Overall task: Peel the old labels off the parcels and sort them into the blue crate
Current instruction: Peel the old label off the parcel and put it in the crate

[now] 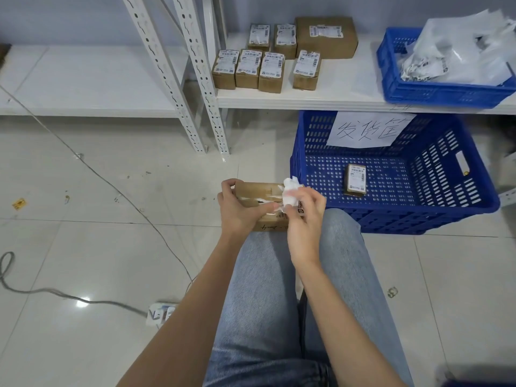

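The job looked to be at an early stage: a single small parcel (356,180), label side up, lay on the perforated floor of the blue crate (435,202) toward its middle, while eight labelled cartons (262,68) waited on the white shelf (335,96) above, most in a cluster near its left front edge, with one larger box (326,37) at the back. The parcel in hand (259,202) rested on the person's knees, just left of the crate's near left corner. The left hand (237,210) gripped its left end, fingers curled over the top edge. The right hand (303,216) pinched a crumpled wad of white label paper (290,192) at the box's right end; the label was torn only in part, with ragged white strips clinging to the brown face. The cardboard was matte kraft, square-edged, with a pen scrawl on its near side. The crate was rigid moulded plastic, slotted on the walls, and bore a handwritten paper sign (368,129) on its far rim. A second blue crate (405,85) at the shelf's right end held crinkled white waste paper (460,48). The floor was glossy pale tile (111,247).
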Tool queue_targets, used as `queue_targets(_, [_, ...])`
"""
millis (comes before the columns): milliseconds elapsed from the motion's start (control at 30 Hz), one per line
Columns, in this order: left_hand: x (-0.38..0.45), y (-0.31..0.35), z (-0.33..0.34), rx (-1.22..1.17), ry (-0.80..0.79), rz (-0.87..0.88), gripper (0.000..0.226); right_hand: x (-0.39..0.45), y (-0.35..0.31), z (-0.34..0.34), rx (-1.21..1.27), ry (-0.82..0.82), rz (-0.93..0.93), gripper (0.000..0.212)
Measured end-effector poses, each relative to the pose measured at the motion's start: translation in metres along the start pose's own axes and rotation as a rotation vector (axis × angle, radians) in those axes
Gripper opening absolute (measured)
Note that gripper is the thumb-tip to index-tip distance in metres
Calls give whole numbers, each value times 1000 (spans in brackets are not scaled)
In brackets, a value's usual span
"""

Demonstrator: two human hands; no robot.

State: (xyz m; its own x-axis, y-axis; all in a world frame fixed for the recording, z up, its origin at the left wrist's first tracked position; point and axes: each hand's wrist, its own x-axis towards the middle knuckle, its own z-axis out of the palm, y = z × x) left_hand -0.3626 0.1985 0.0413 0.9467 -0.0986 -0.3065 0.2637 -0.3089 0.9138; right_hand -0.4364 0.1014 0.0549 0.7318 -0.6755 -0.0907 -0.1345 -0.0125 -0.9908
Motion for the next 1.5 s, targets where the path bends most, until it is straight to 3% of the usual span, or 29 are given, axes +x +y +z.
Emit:
queue_targets(67, [0,0,0,-5,7,-10,105,1,-6,-3,103,-12,10,48])
queue_targets(133, [0,-2,0,-18,20,-22,103,2,-8,-4,51,-11,-30,50])
queue_targets(300, [2,-5,0,-37,37,-38,89,3,-2,-4,-473,50,-107,66])
queue_targets(400, [1,-5,0,-47,34,-40,93,4,-5,-8,-418,27,26,57])
queue_targets(567, [2,-6,1,-41,38,-28,99,3,-14,-8,-674,34,-59,29])
queue_targets(733, [3,-5,2,-15,42,-20,95,3,-13,-3,-850,37,-102,15])
queue_targets(1000, [5,-8,2,-11,55,-20,92,12,-13,-6,-762,63,19,13])
queue_targets(1200, [3,-6,3,-36,66,-20,91,7,-12,-13,-370,63,158,19])
queue_targets(1300, [2,-4,3,-55,49,-27,93,4,-10,-13,-344,80,72,32])
queue_targets(1400, [0,-3,2,-66,47,-39,99,4,-12,-11,-326,104,5,65])
queue_targets(1500, [0,-4,0,-76,56,-59,104,7,-14,-12,-396,100,-18,50])
